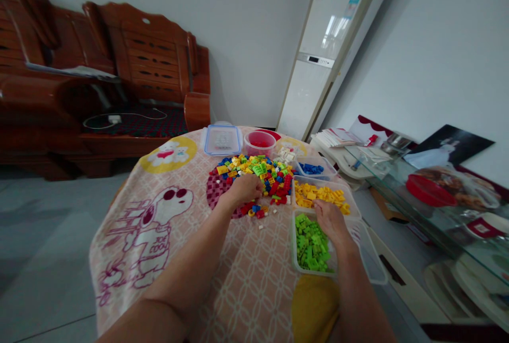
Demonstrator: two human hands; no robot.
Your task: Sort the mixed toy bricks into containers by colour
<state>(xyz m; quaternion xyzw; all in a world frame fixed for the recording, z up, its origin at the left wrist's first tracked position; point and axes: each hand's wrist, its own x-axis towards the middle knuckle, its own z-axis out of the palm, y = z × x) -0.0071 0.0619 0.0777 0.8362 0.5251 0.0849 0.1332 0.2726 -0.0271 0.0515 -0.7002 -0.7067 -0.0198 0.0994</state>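
From my remote view: left hand (245,189) over the near part of the mixed brick pile (260,167), bricks around its curled fingers; I cannot tell any grip. Rightward, yellow bricks (318,193) lie just beyond the right hand's (331,220) bent fingers, green bricks (310,245) nearer; grip indeterminable.

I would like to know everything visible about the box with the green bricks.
The box is a clear, plastic-looking container with rounded corners, open on top. It stands on the patterned tablecloth, on the near side of the yellow-brick box. Loose green bricks fill most of it. The right hand hides its far right corner; whether they touch, I cannot tell.
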